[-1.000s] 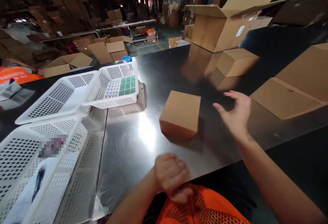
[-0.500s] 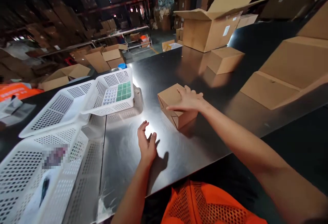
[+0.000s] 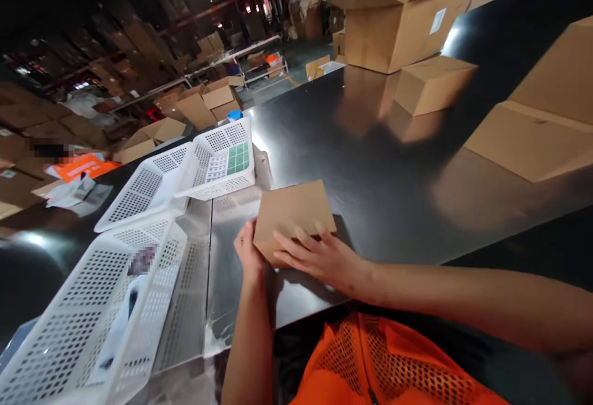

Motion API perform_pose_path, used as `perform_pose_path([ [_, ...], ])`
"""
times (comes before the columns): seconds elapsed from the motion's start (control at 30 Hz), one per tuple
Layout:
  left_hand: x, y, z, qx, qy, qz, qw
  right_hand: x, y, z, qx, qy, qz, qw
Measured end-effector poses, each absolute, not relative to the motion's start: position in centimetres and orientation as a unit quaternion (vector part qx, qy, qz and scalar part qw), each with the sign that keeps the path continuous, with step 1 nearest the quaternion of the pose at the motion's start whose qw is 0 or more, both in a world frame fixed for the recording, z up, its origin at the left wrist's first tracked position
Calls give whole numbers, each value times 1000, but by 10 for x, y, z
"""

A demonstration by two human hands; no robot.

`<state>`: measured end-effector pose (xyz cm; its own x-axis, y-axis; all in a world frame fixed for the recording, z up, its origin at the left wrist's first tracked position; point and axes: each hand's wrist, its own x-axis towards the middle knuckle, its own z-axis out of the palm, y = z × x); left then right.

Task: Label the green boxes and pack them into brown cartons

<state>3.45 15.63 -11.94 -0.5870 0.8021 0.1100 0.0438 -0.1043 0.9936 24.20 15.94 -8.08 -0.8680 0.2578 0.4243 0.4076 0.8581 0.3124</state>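
I see a small closed cardboard box (image 3: 293, 215) lying on the shiny metal worktop (image 3: 370, 164), close to its near edge and just right of the white perforated baskets (image 3: 139, 207). My left hand (image 3: 249, 252) comes up from below with the forearm almost straight, its grip pressed against the box's near left corner, fingers hidden behind the cardboard. My right hand (image 3: 324, 257) reaches in from the right with the forearm lying nearly level across the near edge, palm down, fingers spread flat over the box's near edge. Both hands are closed on the box between them, left at the corner, right on the near side. Far right on the worktop sit a smaller carton (image 3: 433, 84), a large open carton (image 3: 403, 19) and flat cardboard stacks (image 3: 532, 139), well apart from the hands.
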Motion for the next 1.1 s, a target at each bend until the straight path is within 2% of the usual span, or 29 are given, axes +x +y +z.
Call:
perform_pose_path([
  [0.1, 37, 150, -123, 420, 572, 629, 317, 249, 143, -99, -187, -941, -196, 203],
  [0.23, 47, 153, -129, 494, 508, 590, 389, 266, 157, -68, -197, -954, -60, 216],
  [0.33, 58, 156, -128, 481, 496, 603, 400, 282, 178, -42, -355, -903, -35, 240],
  [0.43, 78, 145, -125, 451, 533, 612, 371, 302, 197, -37, -469, -864, 14, 184],
  [0.57, 135, 99, -131, 435, 626, 575, 296, 333, 239, -26, -348, -921, 132, 115],
  [0.63, 169, 70, -135, 510, 621, 519, 290, 348, 268, -8, -368, -915, 87, 138],
  [0.7, 193, 47, -135, 653, 505, 441, 353, 361, 294, 14, -461, -870, 4, 172],
  [0.77, 198, 42, -129, 740, 407, 390, 368, 370, 308, 29, -532, -820, -37, 208],
  [0.83, 186, 57, -117, 746, 423, 424, 292, 372, 309, 33, -556, -801, -25, 221],
  [0.93, 151, 111, -98, 667, 504, 536, 120, 367, 300, 17, -555, -817, 39, 152],
  [1.03, 132, 165, -88, 701, 492, 512, 61, 359, 296, -8, -559, -820, 108, 56],
  [1.1, 133, 187, -89, 747, 462, 477, 38, 359, 297, -20, -546, -826, 134, 44],
])
